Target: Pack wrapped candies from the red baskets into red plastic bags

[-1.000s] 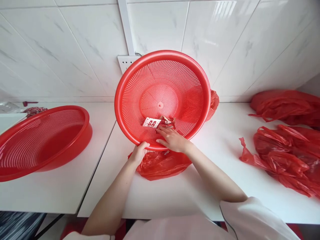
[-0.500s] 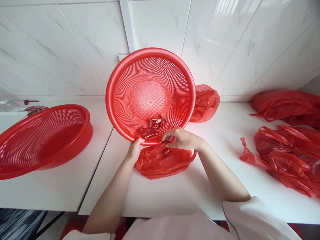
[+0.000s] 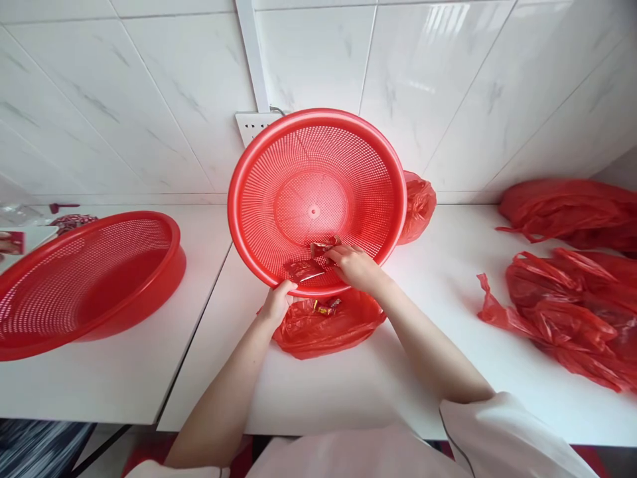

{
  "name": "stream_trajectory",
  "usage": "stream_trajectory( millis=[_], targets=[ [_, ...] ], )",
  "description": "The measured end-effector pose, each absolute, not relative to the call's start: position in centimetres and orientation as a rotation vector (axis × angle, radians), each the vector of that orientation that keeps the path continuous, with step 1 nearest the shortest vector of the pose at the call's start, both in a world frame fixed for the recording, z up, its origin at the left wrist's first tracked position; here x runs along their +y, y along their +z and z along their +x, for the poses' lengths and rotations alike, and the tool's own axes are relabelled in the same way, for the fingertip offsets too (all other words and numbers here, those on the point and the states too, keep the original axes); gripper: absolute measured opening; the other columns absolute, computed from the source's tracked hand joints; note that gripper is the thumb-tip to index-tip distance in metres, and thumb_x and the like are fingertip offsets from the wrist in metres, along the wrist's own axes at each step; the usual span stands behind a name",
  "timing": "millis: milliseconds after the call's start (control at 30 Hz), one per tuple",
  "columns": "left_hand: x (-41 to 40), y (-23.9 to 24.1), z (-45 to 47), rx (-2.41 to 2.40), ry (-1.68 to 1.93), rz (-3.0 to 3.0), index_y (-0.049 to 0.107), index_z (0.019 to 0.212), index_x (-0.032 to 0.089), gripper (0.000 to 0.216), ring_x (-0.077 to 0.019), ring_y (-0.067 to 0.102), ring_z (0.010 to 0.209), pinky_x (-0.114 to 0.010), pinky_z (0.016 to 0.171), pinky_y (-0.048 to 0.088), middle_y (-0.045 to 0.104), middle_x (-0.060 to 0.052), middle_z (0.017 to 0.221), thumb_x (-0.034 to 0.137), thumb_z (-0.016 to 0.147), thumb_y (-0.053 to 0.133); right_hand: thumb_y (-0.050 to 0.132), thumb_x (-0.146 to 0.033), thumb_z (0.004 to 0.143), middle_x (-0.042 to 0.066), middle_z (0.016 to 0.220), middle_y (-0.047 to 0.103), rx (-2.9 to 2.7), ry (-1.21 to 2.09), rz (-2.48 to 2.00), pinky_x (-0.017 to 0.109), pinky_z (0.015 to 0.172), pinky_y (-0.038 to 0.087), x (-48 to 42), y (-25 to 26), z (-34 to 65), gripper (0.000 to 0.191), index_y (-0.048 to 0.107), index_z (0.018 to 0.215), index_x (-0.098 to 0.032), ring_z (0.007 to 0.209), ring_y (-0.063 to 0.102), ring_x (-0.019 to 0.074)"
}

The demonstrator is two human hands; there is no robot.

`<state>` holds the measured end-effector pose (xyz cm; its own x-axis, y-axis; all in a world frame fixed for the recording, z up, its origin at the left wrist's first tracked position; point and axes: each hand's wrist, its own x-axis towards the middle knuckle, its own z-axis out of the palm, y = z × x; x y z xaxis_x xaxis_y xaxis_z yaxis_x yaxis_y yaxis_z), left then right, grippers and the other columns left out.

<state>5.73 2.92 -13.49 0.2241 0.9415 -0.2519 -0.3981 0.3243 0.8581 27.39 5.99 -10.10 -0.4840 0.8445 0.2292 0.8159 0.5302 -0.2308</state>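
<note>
A red perforated plastic basket [image 3: 313, 143] is tilted toward me above the white table. My left hand [image 3: 279, 302] grips its near rim, thumb over the edge. Inside, low on the near wall, lie a flat dark-red packet [image 3: 302, 270] and a smaller crumpled red packet [image 3: 322, 249]. My right hand [image 3: 352, 265] reaches over the rim with its fingers closed at the crumpled packet, partly covering it. Beneath the rim sits an open red plastic bag [image 3: 323, 335], with small shiny wrapped candies [image 3: 326, 307] visible at its mouth.
Another red basket [image 3: 169, 265] leans on the left table. A red packet [image 3: 14, 242] shows at the far left edge. Behind the held basket stands a red bag [image 3: 419, 206]; more red bags [image 3: 562, 299] lie on the right. A power strip [image 3: 253, 125] is by the tiled wall.
My right hand has moved from the near rim, above the bag, into the basket onto the packets. The basket has shifted slightly right and down. More of the candies in the bag shows.
</note>
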Motion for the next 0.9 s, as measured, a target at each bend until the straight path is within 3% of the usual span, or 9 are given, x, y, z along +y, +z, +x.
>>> stream_trajectory(
  millis=[133, 267, 400, 567, 800, 900],
  targets=[
    [2.5, -13.7, 5.9, 0.911, 0.992, 0.754, 0.069, 0.093, 0.013, 0.026, -0.0312, 0.068, 0.096, -0.044, 0.083, 0.055, 0.074, -0.009, 0.092, 0.023, 0.070, 0.059, 0.047, -0.023, 0.095, 0.010, 0.099, 0.072, -2.328, 0.230, -1.443, 0.034, 0.080, 0.047, 6.6, -10.4, 28.0, 0.026, 0.067, 0.112, -0.019, 0.089, 0.066, 0.0231],
    [2.4, -13.4, 5.7, 0.920, 1.013, 0.761, 0.069, 0.092, 0.014, 0.026, -0.0313, 0.068, 0.096, -0.043, 0.082, 0.055, 0.073, -0.008, 0.089, 0.022, 0.068, 0.060, 0.053, -0.036, 0.092, 0.004, 0.083, 0.072, -2.016, 0.627, -1.319, 0.028, 0.070, 0.048, 6.7, -9.8, 28.9, 0.026, 0.069, 0.102, -0.018, 0.071, 0.065, 0.0164],
    [2.8, -13.1, 5.4, 0.904, 1.049, 0.785, 0.069, 0.096, 0.013, 0.030, -0.0306, 0.068, 0.097, -0.044, 0.083, 0.055, 0.073, -0.008, 0.092, 0.021, 0.068, 0.060, 0.060, -0.041, 0.085, 0.004, 0.082, 0.069, -1.827, 1.011, -1.143, 0.028, 0.068, 0.050, 6.8, -9.5, 29.5, 0.030, 0.069, 0.094, -0.014, 0.072, 0.064, 0.0157],
    [3.3, -13.1, 5.2, 0.911, 1.064, 0.710, 0.068, 0.092, 0.010, 0.029, -0.0313, 0.068, 0.096, -0.047, 0.085, 0.054, 0.073, -0.011, 0.093, 0.022, 0.067, 0.060, 0.066, -0.040, 0.080, 0.003, 0.077, 0.067, -1.720, 1.157, -1.122, 0.027, 0.065, 0.049, 6.2, -8.7, 29.6, 0.031, 0.068, 0.093, -0.012, 0.067, 0.060, 0.0137],
    [3.7, -12.7, 5.1, 0.902, 1.148, 0.724, 0.070, 0.094, 0.009, 0.031, -0.0293, 0.069, 0.091, -0.045, 0.085, 0.055, 0.074, -0.011, 0.094, 0.022, 0.068, 0.057, 0.069, -0.037, 0.079, 0.003, 0.080, 0.071, -2.019, 1.500, -0.980, 0.028, 0.069, 0.052, 4.6, -6.8, 30.1, 0.028, 0.065, 0.097, -0.016, 0.075, 0.067, 0.0172],
    [3.7, -12.6, 5.2, 0.901, 1.141, 0.717, 0.070, 0.093, 0.009, 0.031, -0.0285, 0.069, 0.090, -0.044, 0.085, 0.055, 0.074, -0.012, 0.095, 0.023, 0.069, 0.057, 0.062, -0.045, 0.085, 0.003, 0.078, 0.071, -2.129, 1.342, -1.002, 0.028, 0.066, 0.051, 4.3, -6.7, 29.5, 0.028, 0.066, 0.088, -0.017, 0.071, 0.066, 0.0169]
  ],
)
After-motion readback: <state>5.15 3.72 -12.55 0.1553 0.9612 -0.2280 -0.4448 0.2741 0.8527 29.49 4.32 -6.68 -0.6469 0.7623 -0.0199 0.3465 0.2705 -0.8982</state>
